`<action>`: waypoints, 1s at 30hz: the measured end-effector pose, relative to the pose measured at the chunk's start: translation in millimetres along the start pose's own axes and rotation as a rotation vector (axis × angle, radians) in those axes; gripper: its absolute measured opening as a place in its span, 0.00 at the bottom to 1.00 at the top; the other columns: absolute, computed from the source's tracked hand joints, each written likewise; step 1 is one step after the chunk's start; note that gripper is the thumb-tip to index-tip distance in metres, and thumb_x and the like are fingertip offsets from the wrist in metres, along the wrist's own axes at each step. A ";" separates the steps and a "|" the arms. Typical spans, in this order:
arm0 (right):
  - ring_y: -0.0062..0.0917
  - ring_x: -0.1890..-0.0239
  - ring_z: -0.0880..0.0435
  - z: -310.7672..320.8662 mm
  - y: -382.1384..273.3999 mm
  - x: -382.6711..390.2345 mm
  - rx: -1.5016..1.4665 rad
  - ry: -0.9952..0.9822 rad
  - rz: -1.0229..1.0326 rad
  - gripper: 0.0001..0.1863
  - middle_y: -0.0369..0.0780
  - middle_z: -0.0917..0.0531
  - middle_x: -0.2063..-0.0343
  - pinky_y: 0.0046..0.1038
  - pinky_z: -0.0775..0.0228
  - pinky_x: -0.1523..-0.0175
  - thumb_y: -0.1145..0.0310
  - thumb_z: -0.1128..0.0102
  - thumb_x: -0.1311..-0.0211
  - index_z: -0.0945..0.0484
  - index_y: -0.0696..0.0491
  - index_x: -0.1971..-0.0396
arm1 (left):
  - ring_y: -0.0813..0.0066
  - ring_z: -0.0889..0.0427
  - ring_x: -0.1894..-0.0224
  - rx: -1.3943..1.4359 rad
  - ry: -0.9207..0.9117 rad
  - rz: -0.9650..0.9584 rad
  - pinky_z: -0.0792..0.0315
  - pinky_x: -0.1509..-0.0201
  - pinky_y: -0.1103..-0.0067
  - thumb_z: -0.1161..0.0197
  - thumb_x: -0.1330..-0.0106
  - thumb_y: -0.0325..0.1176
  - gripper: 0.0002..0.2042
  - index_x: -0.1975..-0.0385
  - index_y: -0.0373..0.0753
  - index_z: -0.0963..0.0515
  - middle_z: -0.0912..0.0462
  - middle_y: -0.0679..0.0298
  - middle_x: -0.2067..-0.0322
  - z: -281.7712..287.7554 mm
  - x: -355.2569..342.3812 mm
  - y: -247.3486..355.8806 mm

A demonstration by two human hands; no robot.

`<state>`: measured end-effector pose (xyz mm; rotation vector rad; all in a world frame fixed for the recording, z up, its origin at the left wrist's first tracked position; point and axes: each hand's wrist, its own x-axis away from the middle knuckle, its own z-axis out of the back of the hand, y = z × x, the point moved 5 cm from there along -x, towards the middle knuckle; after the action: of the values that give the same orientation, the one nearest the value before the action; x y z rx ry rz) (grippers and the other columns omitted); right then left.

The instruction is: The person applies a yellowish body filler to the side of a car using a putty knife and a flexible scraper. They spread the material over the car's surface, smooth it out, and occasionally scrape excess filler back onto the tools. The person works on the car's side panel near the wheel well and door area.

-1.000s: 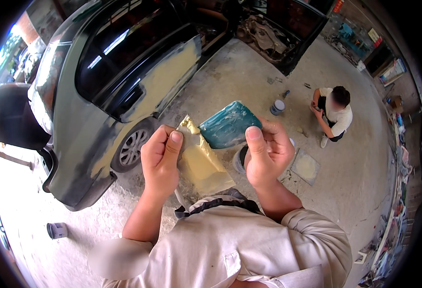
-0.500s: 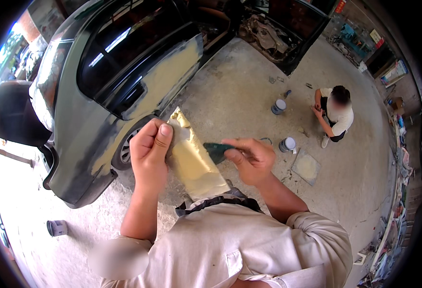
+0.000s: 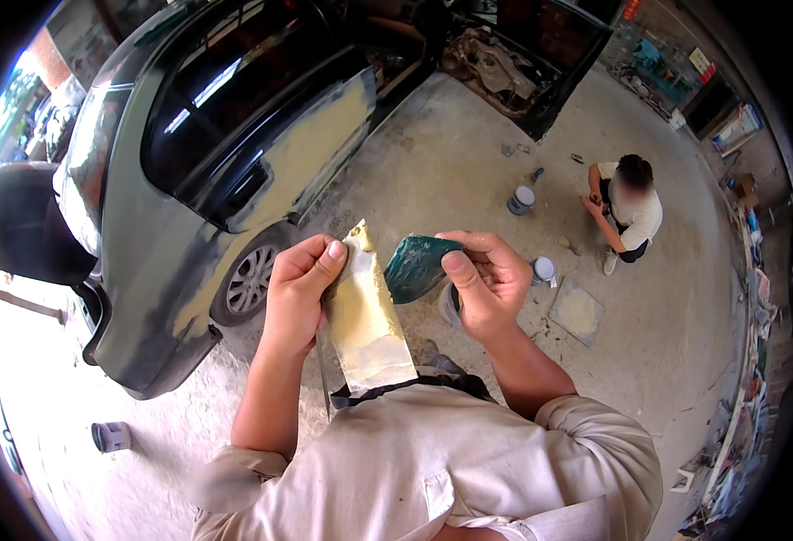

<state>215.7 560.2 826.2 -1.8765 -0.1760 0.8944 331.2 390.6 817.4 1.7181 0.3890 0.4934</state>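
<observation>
"So, how do your two hands stand?"

"Your left hand [image 3: 297,293] pinches a long, flat, pale rectangular plate [image 3: 378,359], thumb over its left edge near the far end, holding it up. Your right hand [image 3: 491,284], just right of the plate, pinches a dark green, flat, rounded spreader [image 3: 419,268] between thumb and fingers."

"Does your spreader touch the plate?"

"You have its lower corner right by the plate's right edge; contact, I can't tell. Smooth yellow putty [image 3: 356,311] covers the middle of the plate, rougher along that right edge."

"Which step do you seem to be in?"

"Probably working the putty on the plate. You have a grey-green car [image 3: 153,212] with yellow-patched bodywork beyond the plate, to its left."

"And your next move?"

"Another pass, I'd judge, calls for you to steady the plate and lay the spreader's edge against it, drawing that rough ridge inward."
</observation>
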 end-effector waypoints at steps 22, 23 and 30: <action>0.19 0.91 0.31 -24.8 57.0 19.2 -1.310 -0.481 -1.160 0.17 0.40 0.25 0.83 0.18 0.37 0.87 0.64 0.51 0.33 0.33 0.65 0.58 | 0.95 0.40 0.89 -0.045 -0.131 0.074 0.51 0.88 0.90 0.45 0.30 0.37 0.13 0.75 0.38 0.24 0.29 0.77 0.84 0.5 -11.5 10.7; 0.19 0.91 0.31 -25.7 58.8 20.7 -1.278 -0.468 -1.199 0.17 0.39 0.26 0.83 0.18 0.37 0.88 0.62 0.51 0.32 0.32 0.65 0.58 | 0.94 0.40 0.89 -0.021 -0.133 0.081 0.51 0.88 0.89 0.45 0.30 0.37 0.12 0.75 0.38 0.24 0.29 0.76 0.85 -1.9 -12.6 9.7; 0.18 0.92 0.35 -36.2 48.4 43.2 -1.253 -0.280 -1.226 0.27 0.40 0.27 0.84 0.20 0.43 0.91 0.50 0.64 0.29 0.28 0.63 0.57 | 0.85 0.34 0.75 -0.119 -0.142 -0.063 0.35 0.71 0.79 0.42 0.32 0.38 0.14 0.75 0.35 0.25 0.30 0.73 0.81 -8.1 -9.7 -21.1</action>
<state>257.5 531.4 771.9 -2.0372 -2.1703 0.0582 318.9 396.6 797.0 1.6096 0.3039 0.3398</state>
